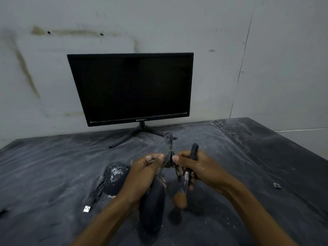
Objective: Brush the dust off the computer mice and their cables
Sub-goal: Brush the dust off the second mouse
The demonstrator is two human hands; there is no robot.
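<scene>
1. Setting: a bare, makeshift computer workstation in a plain room, more storage or back room than fitted office; exact kind of premises cannot be told.
2. Wall (177,23): pale, unpainted-looking panels, streaked with brown stains, two small dark holes, a vertical seam at right.
3. Work surface (266,166): wide, flat, covered in dark sheeting, heavily smeared and speckled with pale dust.
4. Monitor (131,87): black, screen dark, "QWERTY" on the lower bezel, on a splayed stand against the wall.
5. Computer peripherals: a dust-flecked black mouse (115,180) with its cable, USB plug (86,208) lying on the sheeting.
</scene>
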